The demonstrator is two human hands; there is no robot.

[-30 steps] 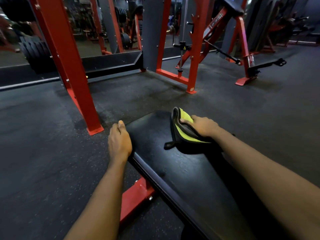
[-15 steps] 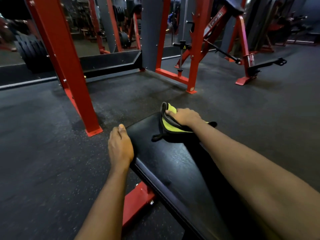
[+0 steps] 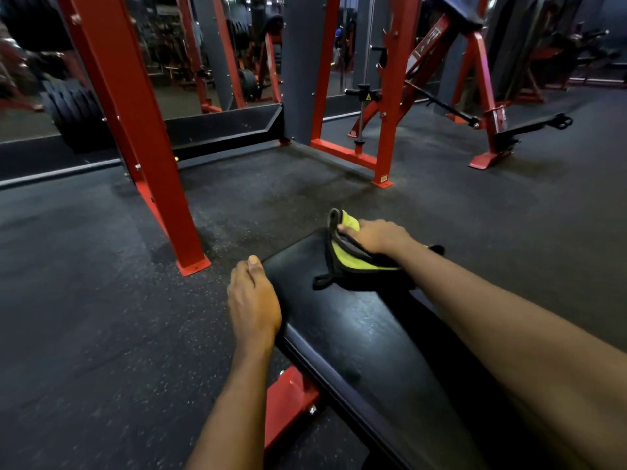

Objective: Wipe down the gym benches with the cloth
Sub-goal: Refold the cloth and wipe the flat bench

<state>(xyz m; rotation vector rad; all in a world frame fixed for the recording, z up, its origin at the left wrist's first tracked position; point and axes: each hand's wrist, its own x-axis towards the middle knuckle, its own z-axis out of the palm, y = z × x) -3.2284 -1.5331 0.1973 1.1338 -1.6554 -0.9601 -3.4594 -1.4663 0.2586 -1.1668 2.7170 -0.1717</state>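
On the left, a red post [image 3: 135, 130] stands on the dark floor [image 3: 84, 317]. Right of it, your left hand [image 3: 254, 300] grips the left edge of the bench [image 3: 356, 334], fingers curled over the side. At its far end, the yellow-and-black cloth [image 3: 353, 266] lies bunched under your right hand [image 3: 376, 237], whose fingers clutch its fold.

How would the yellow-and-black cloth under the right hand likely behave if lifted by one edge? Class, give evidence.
The yellow-and-black fabric cloth is probably floppy: it lies bunched in folds under the right hand, one edge curling up. It likely weighs little, looking thin. On the glossy black padded bench it should slide easily when pushed.
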